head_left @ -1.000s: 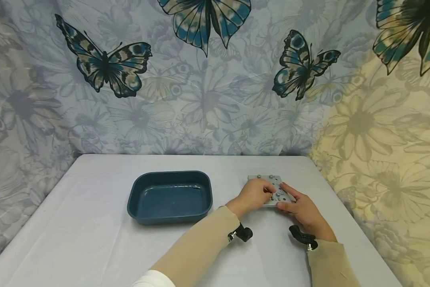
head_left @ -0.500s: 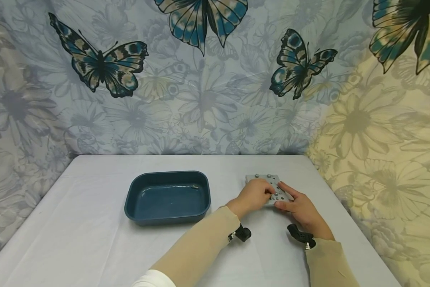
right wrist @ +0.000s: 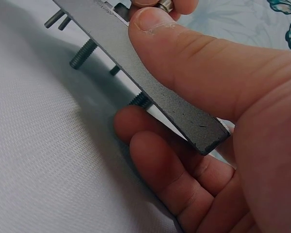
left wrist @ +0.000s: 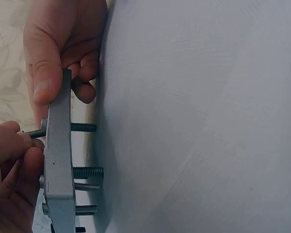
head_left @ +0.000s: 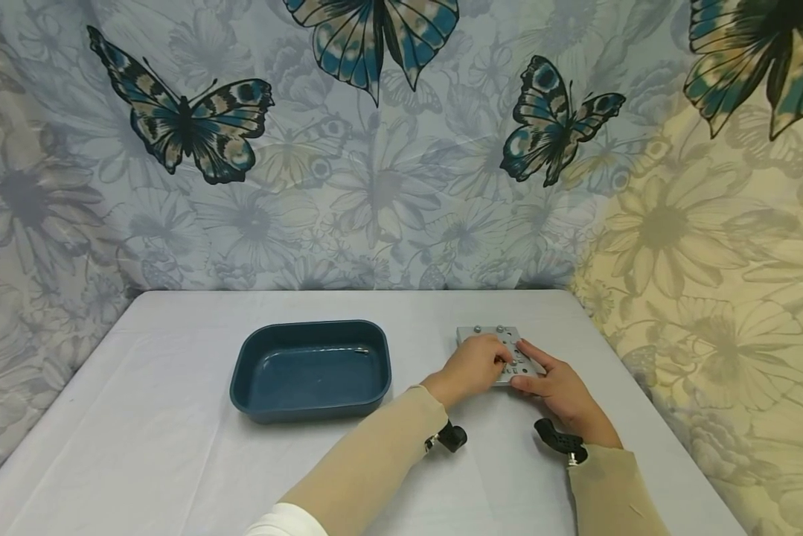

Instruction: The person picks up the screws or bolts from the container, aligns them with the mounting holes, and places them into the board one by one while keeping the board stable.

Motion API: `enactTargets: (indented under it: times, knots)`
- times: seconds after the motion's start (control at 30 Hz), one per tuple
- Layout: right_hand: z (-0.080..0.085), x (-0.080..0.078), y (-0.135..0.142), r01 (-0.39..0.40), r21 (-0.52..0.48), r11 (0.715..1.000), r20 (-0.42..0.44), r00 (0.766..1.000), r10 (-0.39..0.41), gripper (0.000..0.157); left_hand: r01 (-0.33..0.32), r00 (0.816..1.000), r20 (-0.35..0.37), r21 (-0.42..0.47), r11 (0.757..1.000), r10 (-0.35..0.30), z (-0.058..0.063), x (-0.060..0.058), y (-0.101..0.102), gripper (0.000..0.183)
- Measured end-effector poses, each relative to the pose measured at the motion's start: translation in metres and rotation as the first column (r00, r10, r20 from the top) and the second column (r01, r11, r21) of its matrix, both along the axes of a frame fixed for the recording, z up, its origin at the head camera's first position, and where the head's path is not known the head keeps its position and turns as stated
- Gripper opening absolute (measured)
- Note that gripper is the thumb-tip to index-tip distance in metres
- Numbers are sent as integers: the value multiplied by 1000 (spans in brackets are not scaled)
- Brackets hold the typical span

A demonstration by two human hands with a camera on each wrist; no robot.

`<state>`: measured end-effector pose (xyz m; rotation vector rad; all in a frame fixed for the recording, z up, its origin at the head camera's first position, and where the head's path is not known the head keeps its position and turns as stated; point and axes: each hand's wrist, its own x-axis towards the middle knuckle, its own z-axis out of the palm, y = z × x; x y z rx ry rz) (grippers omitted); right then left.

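A grey metal plate (head_left: 524, 365) with holes is held up at the table's right side, tilted on edge in the left wrist view. My right hand (head_left: 565, 387) grips its near right end, thumb (right wrist: 169, 53) along the narrow side and fingers curled beneath. My left hand (head_left: 471, 365) is over the plate's face, pinching a small screw (left wrist: 35, 132) whose threaded shaft points at the plate. Several other screws pass through the plate; their threaded ends (left wrist: 88, 173) stick out of the underside. In the right wrist view, a shiny metal piece (right wrist: 165, 5) shows between the left fingertips.
A dark blue rectangular tray (head_left: 310, 412) stands left of the hands on the white-covered table (head_left: 140, 417). A butterfly-patterned cloth (head_left: 381, 186) hangs behind the table's back edge. Black wrist cameras (head_left: 452, 437) sit on both wrists.
The view has shifted slightly, so everything sits a little further left. Both hands keep their places on the plate and the screw, with the left fingers barely moving.
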<state>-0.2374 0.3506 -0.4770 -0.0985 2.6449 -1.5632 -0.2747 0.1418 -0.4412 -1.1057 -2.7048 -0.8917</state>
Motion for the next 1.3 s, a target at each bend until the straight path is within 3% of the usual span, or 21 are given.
enactTargets:
  times: [0.4, 0.5, 0.57, 0.6, 0.7, 0.77, 0.8, 0.83, 0.87, 0.9, 1.0, 1.07, 1.17, 1.3]
  knots:
    - [0, 0, -4, -9, 23, 1000, -3, 1000, 9, 90, 10, 1000, 22, 32, 999, -11, -1, -2, -6, 22]
    - [-1, -1, -3, -8, 17, 1000, -1, 1000, 8, 91, -49, 987, 161, 160, 986, 23, -2, 1, -8, 20]
    - [-1, -2, -3, -6, 20, 1000, 2, 1000, 6, 91, -152, 945, 322, 303, 941, 49, -1, 4, -11, 17]
    - [-1, -2, -3, -6, 25, 1000, 3, 1000, 6, 92, -223, 908, 417, 380, 898, 49, 0, 7, -12, 16]
    - [0, -2, -3, -3, 37, 999, 6, 1000, 3, 94, -429, 792, 610, 544, 721, 11, 5, 15, -20, 18]
    - [2, -2, -3, -5, 51, 999, 4, 1000, 5, 94, -494, 751, 660, 599, 630, -39, 10, 19, -30, 21]
    - [2, -2, -3, -5, 50, 999, 2, 1000, 5, 95, -512, 733, 677, 610, 605, -62, 13, 21, -37, 23]
    - [3, -2, -2, -5, 47, 999, 1, 1000, 5, 95, -512, 725, 684, 614, 601, -81, 18, 22, -45, 25]
    - [4, -2, -2, -4, 43, 999, -1, 1000, 4, 95, -503, 718, 690, 607, 615, -95, 22, 22, -54, 29]
    - [4, -2, -1, -5, 38, 999, 1, 1000, 5, 95, -481, 713, 693, 594, 644, -106, 28, 22, -64, 32]
    - [5, -1, -1, -5, 26, 1000, 12, 1000, 5, 96, -368, 711, 694, 502, 783, -111, 42, 21, -99, 45]
    - [5, 0, -1, -6, 24, 1000, 19, 1000, 5, 96, -272, 723, 681, 432, 860, -114, 50, 19, -125, 50]
    - [5, 0, -2, -5, 28, 1000, 27, 1000, 5, 96, -196, 727, 679, 351, 915, -104, 57, 14, -163, 53]
    - [5, 1, -2, -1, 45, 999, 24, 1000, 0, 96, -203, 731, 682, 254, 946, -27, 58, 3, -204, 52]
